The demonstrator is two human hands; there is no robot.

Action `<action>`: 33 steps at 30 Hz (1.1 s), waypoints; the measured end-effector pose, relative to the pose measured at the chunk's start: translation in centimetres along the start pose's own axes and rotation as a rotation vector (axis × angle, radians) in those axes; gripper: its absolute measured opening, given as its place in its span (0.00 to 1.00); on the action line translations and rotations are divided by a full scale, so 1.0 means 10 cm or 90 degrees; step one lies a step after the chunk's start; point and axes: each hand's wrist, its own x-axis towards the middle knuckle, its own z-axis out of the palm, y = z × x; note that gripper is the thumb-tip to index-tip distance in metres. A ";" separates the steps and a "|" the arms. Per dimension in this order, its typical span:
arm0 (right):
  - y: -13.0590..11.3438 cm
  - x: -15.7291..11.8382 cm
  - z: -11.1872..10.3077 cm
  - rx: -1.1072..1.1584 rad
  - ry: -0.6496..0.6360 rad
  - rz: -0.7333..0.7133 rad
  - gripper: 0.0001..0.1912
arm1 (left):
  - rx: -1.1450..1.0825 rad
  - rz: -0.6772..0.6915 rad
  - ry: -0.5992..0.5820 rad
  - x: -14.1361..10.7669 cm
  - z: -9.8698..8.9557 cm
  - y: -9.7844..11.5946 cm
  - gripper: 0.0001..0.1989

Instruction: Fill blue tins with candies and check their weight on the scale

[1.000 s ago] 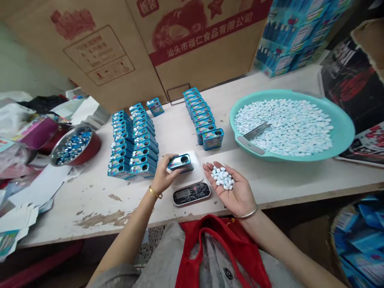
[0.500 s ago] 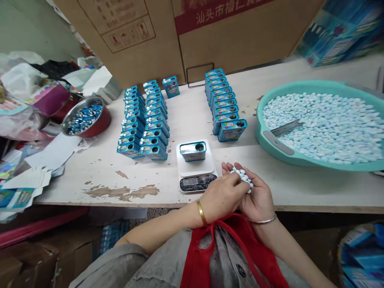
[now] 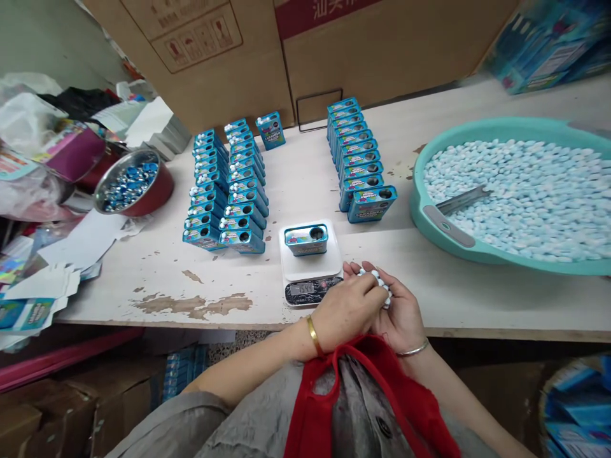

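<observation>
My right hand [image 3: 403, 315], with a silver bangle at its wrist, is cupped palm up around a small heap of white and pale blue candies [image 3: 383, 293]. Over that palm bends my left hand [image 3: 351, 310], wearing a gold bangle; its fingers are closed down into the heap and their tips are hidden. Just beyond the left hand stands a white digital scale [image 3: 289, 273] with digits showing on its display. A blue candy tin [image 3: 305, 245] rests upright on the scale, with a dark round opening in its top.
Two rows of blue tins [image 3: 248, 210] topped with candies stand left; another row [image 3: 360, 168] stands behind the scale. At right is a turquoise basin [image 3: 420, 213] of candies with a metal tool [image 3: 463, 200]. A metal bowl [image 3: 160, 187] of shiny blue pieces sits left. Cardboard boxes [image 3: 405, 51] line the back.
Both hands have shifted slightly left toward the scale, with the candies still in the right palm. The view has moved a little. The scale's digits are clearer now.
</observation>
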 end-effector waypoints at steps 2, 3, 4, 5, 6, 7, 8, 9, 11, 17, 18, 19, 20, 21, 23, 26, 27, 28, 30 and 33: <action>0.00 0.00 0.05 0.010 0.010 0.008 0.13 | -0.037 0.018 0.067 -0.04 -0.20 -0.13 0.10; 0.00 0.00 0.08 0.013 0.012 0.006 0.13 | -0.034 0.007 0.111 -0.06 -0.32 -0.22 0.12; 0.00 0.00 0.10 0.016 0.011 -0.001 0.13 | -0.011 -0.022 0.152 -0.09 -0.44 -0.33 0.17; 0.00 0.01 0.12 0.021 0.008 -0.009 0.13 | 0.032 -0.068 0.184 -0.11 -0.56 -0.45 0.23; -0.01 0.01 0.14 0.027 0.002 -0.017 0.13 | 0.084 -0.116 0.189 -0.13 -0.66 -0.58 0.30; -0.01 0.02 0.15 0.033 -0.006 -0.022 0.13 | 0.130 -0.151 0.169 -0.14 -0.74 -0.71 0.32; -0.02 0.02 0.16 0.040 -0.011 -0.025 0.12 | 0.166 -0.172 0.133 -0.13 -0.80 -0.81 0.32; -0.03 0.03 0.16 0.045 -0.014 -0.029 0.12 | 0.190 -0.177 0.093 -0.11 -0.83 -0.90 0.28; -0.06 0.05 0.14 0.050 -0.018 -0.037 0.11 | 0.212 -0.150 0.047 0.01 -0.85 -0.96 0.19; -0.22 0.07 0.00 0.060 0.017 -0.077 0.09 | 0.132 -0.056 0.072 0.66 -0.59 -0.69 0.18; -0.24 0.07 -0.03 0.067 0.031 -0.077 0.09 | 0.128 -0.050 0.058 0.76 -0.51 -0.67 0.18; -0.26 0.08 -0.06 0.072 0.044 -0.076 0.09 | 0.134 -0.049 0.041 0.85 -0.43 -0.66 0.17; -0.27 0.08 -0.08 0.075 0.053 -0.075 0.09 | 0.149 -0.053 0.026 0.92 -0.35 -0.67 0.17; -0.28 0.09 -0.10 0.074 0.059 -0.073 0.09 | 0.169 -0.063 0.014 0.97 -0.29 -0.70 0.16; -0.29 0.12 -0.14 0.068 0.062 -0.059 0.10 | 0.202 -0.084 0.006 1.02 -0.20 -0.79 0.18; -0.31 0.19 -0.16 0.063 0.070 -0.031 0.10 | 0.188 -0.045 0.044 1.04 -0.28 -1.06 0.28; -0.32 0.22 -0.17 0.063 0.073 -0.023 0.11 | 0.177 -0.032 0.070 1.08 -0.38 -1.21 0.31; -0.33 0.26 -0.16 0.063 0.076 -0.018 0.11 | 0.174 -0.035 0.096 1.13 -0.50 -1.40 0.33; -0.36 0.32 -0.15 0.067 0.074 -0.014 0.11 | 0.215 -0.123 0.137 1.29 -0.82 -1.86 0.32; -0.43 0.44 -0.08 0.091 0.059 -0.023 0.11 | 0.382 -0.351 0.068 1.61 -1.31 -2.68 0.29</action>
